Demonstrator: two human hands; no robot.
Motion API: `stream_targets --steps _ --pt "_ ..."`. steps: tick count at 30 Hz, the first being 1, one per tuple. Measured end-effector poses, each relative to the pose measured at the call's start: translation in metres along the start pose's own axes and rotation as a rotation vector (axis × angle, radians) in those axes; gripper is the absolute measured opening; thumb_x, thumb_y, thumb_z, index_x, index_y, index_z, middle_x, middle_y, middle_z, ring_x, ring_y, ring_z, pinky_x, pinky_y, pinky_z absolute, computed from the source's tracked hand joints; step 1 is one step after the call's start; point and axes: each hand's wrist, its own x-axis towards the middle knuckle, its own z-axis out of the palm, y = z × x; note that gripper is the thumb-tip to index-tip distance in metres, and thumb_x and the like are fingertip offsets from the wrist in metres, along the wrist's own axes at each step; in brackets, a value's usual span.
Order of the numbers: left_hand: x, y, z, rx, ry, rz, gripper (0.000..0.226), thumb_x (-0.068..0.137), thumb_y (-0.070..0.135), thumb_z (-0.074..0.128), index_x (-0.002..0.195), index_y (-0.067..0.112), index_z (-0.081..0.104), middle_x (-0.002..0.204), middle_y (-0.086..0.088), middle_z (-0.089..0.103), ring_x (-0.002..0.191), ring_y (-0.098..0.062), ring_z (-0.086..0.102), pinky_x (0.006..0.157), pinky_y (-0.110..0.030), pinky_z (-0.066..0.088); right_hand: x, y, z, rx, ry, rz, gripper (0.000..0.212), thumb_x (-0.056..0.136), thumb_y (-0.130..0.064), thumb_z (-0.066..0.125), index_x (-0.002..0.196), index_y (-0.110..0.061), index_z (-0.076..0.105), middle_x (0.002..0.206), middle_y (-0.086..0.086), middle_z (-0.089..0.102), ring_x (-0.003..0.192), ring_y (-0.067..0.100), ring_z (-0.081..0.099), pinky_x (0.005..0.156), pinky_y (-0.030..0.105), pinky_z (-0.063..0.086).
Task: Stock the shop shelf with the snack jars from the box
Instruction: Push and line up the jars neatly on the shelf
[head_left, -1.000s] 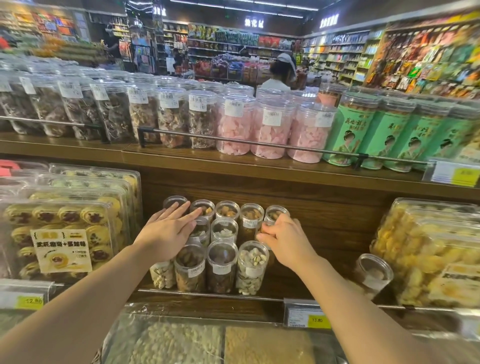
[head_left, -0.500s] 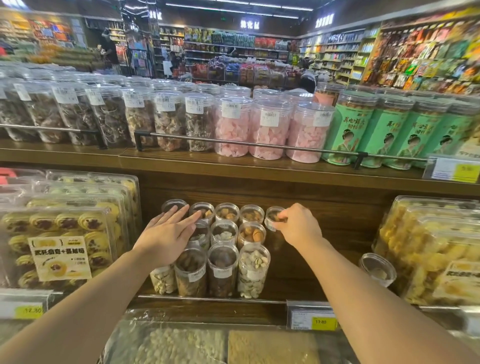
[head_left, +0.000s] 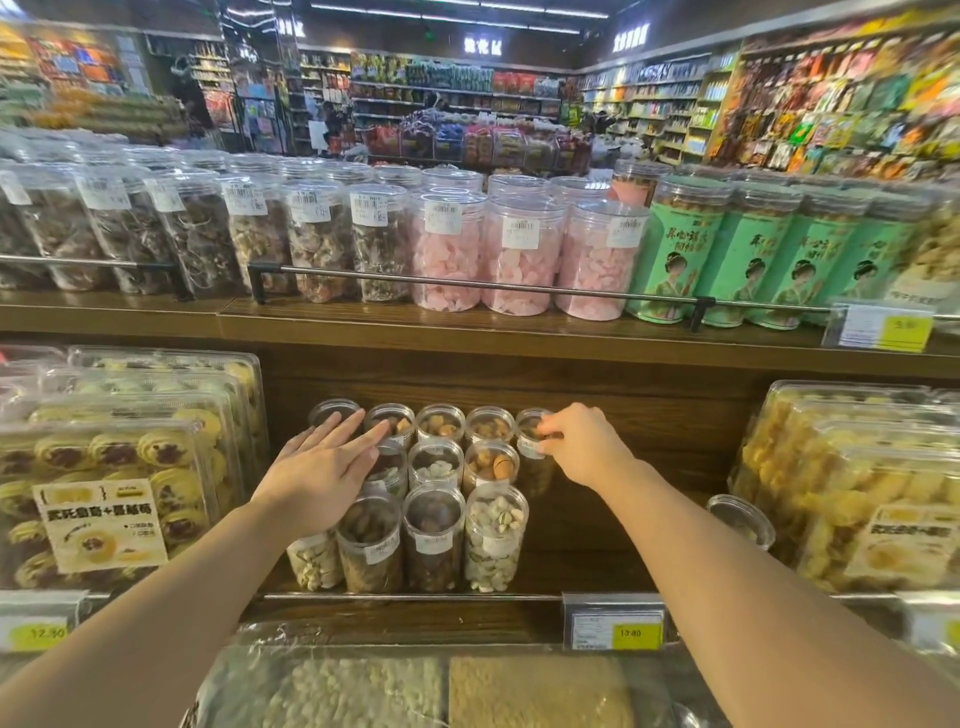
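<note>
Several small clear snack jars (head_left: 436, 530) of nuts stand in rows on the middle wooden shelf (head_left: 597, 551). My left hand (head_left: 317, 478) lies flat with straight fingers on the lids at the left side of the group. My right hand (head_left: 582, 447) pinches the rim of the back-right jar (head_left: 531, 441), which stands at the end of the rear row. One more small jar (head_left: 740, 519) stands alone further right on the same shelf. No box is in view.
Clear trays of pastries (head_left: 104, 493) fill the shelf's left, and yellow snack boxes (head_left: 857, 493) its right. Above, large jars (head_left: 519, 254) and green canisters (head_left: 675, 254) stand behind a metal rail (head_left: 467, 283). Price tags (head_left: 613, 629) line the shelf edge.
My right hand moved the jar it holds up and back, setting it at the right end of the rear row. My left hand stayed on the left lids.
</note>
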Motion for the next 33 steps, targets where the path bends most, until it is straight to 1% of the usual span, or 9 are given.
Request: stream_targets --steps 2,5,8,11,15,17,23,28,33 --pt "0.0 -0.001 -0.001 0.002 -0.003 -0.003 0.051 0.105 0.056 0.007 0.155 0.055 0.009 0.168 0.017 -0.001 0.155 -0.008 -0.009 0.125 -0.037 -0.004 0.002 0.007 -0.007 0.066 -0.064 -0.032 0.043 0.098 -0.018 0.065 0.14 -0.018 0.06 0.153 0.001 0.049 0.139 0.025 0.047 0.115 0.04 0.036" --pt "0.001 -0.001 -0.002 -0.006 -0.021 -0.01 0.052 0.104 0.057 0.006 0.155 0.055 0.008 0.168 0.017 -0.001 0.155 -0.009 -0.009 0.126 -0.038 -0.003 -0.003 0.026 -0.021 0.054 -0.097 -0.053 0.059 0.098 -0.037 0.064 0.152 -0.027 0.044 0.16 -0.002 0.038 0.149 0.026 0.032 0.122 0.047 0.027" --pt "0.001 0.001 -0.003 -0.016 -0.022 -0.006 0.051 0.104 0.056 0.008 0.156 0.055 0.01 0.168 0.016 0.0 0.155 -0.009 -0.008 0.126 -0.037 -0.003 -0.015 0.068 -0.042 -0.004 -0.041 -0.021 0.057 0.1 -0.049 0.053 0.153 -0.031 0.042 0.16 0.0 0.036 0.149 0.024 0.032 0.122 0.048 0.027" --pt "0.0 0.001 -0.004 -0.014 -0.03 0.001 0.052 0.105 0.055 0.008 0.157 0.052 0.01 0.169 0.014 0.001 0.155 -0.01 -0.007 0.126 -0.036 -0.003 -0.04 0.115 -0.059 -0.054 -0.066 0.056 0.062 0.1 -0.062 0.037 0.155 -0.034 0.038 0.163 -0.003 0.03 0.15 0.022 0.03 0.123 0.043 0.022" --pt "-0.001 -0.001 -0.003 -0.005 -0.024 0.002 0.052 0.105 0.055 0.008 0.157 0.053 0.009 0.169 0.013 0.001 0.155 -0.01 -0.006 0.126 -0.036 -0.002 -0.06 0.147 -0.048 -0.032 -0.175 0.133 0.065 0.105 -0.058 0.019 0.162 -0.028 0.017 0.167 -0.011 0.01 0.154 0.009 0.006 0.123 0.034 0.004" --pt "0.0 -0.002 -0.001 -0.008 -0.022 0.007 0.052 0.105 0.056 0.008 0.156 0.053 0.009 0.169 0.013 0.002 0.155 -0.009 -0.006 0.126 -0.036 -0.002 -0.057 0.152 -0.034 -0.116 -0.172 0.129 0.065 0.106 -0.056 0.011 0.162 -0.024 0.009 0.169 -0.009 0.003 0.154 0.008 -0.001 0.126 0.035 0.001" --pt "0.002 -0.004 0.001 -0.007 -0.011 0.011 0.051 0.104 0.057 0.008 0.155 0.054 0.011 0.168 0.014 0.004 0.155 -0.009 -0.005 0.126 -0.036 -0.002 -0.038 0.108 0.0 -0.188 -0.028 0.07 0.07 0.102 -0.06 0.001 0.161 -0.023 -0.005 0.168 -0.007 -0.01 0.154 0.01 -0.01 0.125 0.039 -0.005" --pt "0.001 -0.001 -0.001 -0.011 -0.016 0.005 0.052 0.105 0.056 0.008 0.156 0.054 0.011 0.169 0.014 0.003 0.155 -0.009 -0.006 0.126 -0.037 -0.002 -0.021 0.046 0.026 -0.042 0.059 0.035 0.071 0.099 -0.063 -0.001 0.16 -0.027 -0.012 0.167 -0.008 -0.018 0.153 0.01 -0.015 0.125 0.04 -0.009" --pt "0.002 0.0 0.001 -0.01 -0.017 0.012 0.052 0.104 0.056 0.007 0.156 0.053 0.01 0.169 0.013 0.001 0.155 -0.01 -0.007 0.126 -0.036 -0.003 -0.007 0.008 0.04 0.124 0.077 0.014 0.063 0.105 -0.053 0.003 0.161 -0.025 -0.008 0.168 -0.007 -0.012 0.154 0.011 -0.011 0.125 0.037 -0.009"
